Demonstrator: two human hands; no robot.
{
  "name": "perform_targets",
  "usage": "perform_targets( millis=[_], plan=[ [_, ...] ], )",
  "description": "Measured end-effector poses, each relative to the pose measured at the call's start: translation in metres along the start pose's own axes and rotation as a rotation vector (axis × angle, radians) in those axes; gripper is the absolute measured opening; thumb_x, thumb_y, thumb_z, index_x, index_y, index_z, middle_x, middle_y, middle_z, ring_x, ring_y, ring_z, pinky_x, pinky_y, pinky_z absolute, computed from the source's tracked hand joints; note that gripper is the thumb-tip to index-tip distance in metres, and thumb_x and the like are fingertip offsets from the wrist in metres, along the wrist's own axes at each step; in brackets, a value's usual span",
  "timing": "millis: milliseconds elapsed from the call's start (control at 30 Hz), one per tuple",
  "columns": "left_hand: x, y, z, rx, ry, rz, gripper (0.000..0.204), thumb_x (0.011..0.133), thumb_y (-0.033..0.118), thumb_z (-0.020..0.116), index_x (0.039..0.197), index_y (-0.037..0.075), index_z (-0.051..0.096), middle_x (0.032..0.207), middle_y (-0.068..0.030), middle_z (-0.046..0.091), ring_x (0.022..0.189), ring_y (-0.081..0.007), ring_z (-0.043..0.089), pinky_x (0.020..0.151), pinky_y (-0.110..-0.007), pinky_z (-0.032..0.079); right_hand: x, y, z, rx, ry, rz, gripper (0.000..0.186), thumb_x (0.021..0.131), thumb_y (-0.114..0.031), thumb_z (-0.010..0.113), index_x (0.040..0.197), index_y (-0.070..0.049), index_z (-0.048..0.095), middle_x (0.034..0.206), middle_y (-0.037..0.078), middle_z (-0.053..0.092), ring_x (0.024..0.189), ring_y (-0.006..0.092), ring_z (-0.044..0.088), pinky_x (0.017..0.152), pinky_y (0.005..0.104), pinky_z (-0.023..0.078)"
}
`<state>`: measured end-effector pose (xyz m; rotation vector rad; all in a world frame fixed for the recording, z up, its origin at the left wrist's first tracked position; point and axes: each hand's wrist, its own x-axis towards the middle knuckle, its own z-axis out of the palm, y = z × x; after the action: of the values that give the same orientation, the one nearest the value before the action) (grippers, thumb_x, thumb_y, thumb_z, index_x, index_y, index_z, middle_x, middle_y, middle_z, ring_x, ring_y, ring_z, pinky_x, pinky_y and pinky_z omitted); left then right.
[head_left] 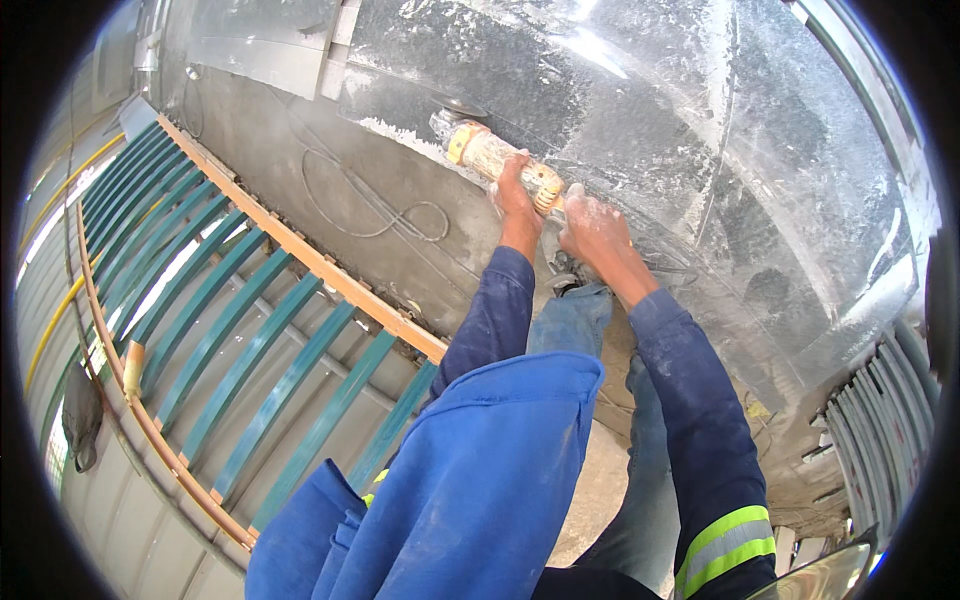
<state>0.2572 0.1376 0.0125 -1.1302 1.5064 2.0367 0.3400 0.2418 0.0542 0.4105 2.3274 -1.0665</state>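
A dusty yellow angle grinder (490, 158) lies across both my hands, its disc (460, 105) at the far left end, by the edge of a large grey slab (640, 130). Whether the disc touches the slab I cannot tell. My left hand (517, 205) is wrapped round the grinder's body. Behind it, my right hand (597, 235) is closed on the tool's rear end, which the fingers partly hide. White dust coats the slab, the tool and my hands.
To the left leans a rack of teal slats (265, 330) with wooden rails. A looped cable (350, 190) trails over the concrete floor (390, 175). Several grey panels (870, 430) stand at the right. A yellow hose (65, 310) runs along the far left.
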Motion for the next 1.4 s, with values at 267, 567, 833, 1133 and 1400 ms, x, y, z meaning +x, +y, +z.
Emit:
perform_targets(
  millis=[267,567,833,1133,1400],
  plan=[
    [0.016,0.001,-0.002,0.012,-0.016,0.022,0.017,0.079,0.019,0.064,0.089,0.010,0.054,0.077,-0.0046,0.055,0.065,-0.0221,0.059,0.062,-0.039,0.054,0.010,-0.001,0.001,-0.016,0.047,-0.036,0.024,0.076,-0.007,0.058,0.098,0.002,0.053,0.087,0.023,0.069,0.083,0.0377,0.069,0.073,0.0464,0.056],
    [0.033,0.034,0.003,0.055,-0.064,-0.084,0.019,0.078,0.020,0.065,0.090,0.010,0.054,0.078,-0.0067,0.057,0.069,-0.0253,0.062,0.065,-0.041,0.056,0.033,-0.022,0.000,0.027,0.053,-0.036,0.029,0.075,-0.008,0.056,0.101,0.004,0.054,0.088,0.026,0.068,0.087,0.0403,0.068,0.075,0.0483,0.055],
    [-0.006,0.017,0.002,0.044,-0.019,-0.061,0.020,0.080,0.018,0.064,0.095,0.008,0.054,0.083,-0.0061,0.056,0.072,-0.0242,0.063,0.065,-0.040,0.056,-0.008,-0.017,-0.018,-0.010,-0.030,0.010,0.032,0.078,-0.009,0.060,0.106,0.006,0.054,0.093,0.023,0.069,0.089,0.0367,0.069,0.076,0.0438,0.055],
    [0.020,0.031,0.005,0.042,-0.062,-0.021,0.025,0.078,0.020,0.064,0.098,0.008,0.056,0.083,-0.0063,0.057,0.074,-0.0249,0.062,0.068,-0.043,0.056,0.024,-0.025,-0.011,-0.022,-0.026,-0.001,0.036,0.078,-0.009,0.060,0.109,0.007,0.054,0.094,0.023,0.069,0.091,0.0365,0.069,0.078,0.0441,0.056],
    [0.019,0.026,-0.003,0.036,-0.050,-0.086,0.026,0.078,0.019,0.064,0.099,0.007,0.055,0.084,-0.0068,0.057,0.073,-0.0251,0.062,0.065,-0.042,0.057,0.012,-0.024,-0.011,-0.006,-0.023,0.000,0.034,0.078,-0.010,0.061,0.108,0.005,0.054,0.094,0.024,0.069,0.090,0.0361,0.069,0.078,0.0440,0.055]
  ],
)
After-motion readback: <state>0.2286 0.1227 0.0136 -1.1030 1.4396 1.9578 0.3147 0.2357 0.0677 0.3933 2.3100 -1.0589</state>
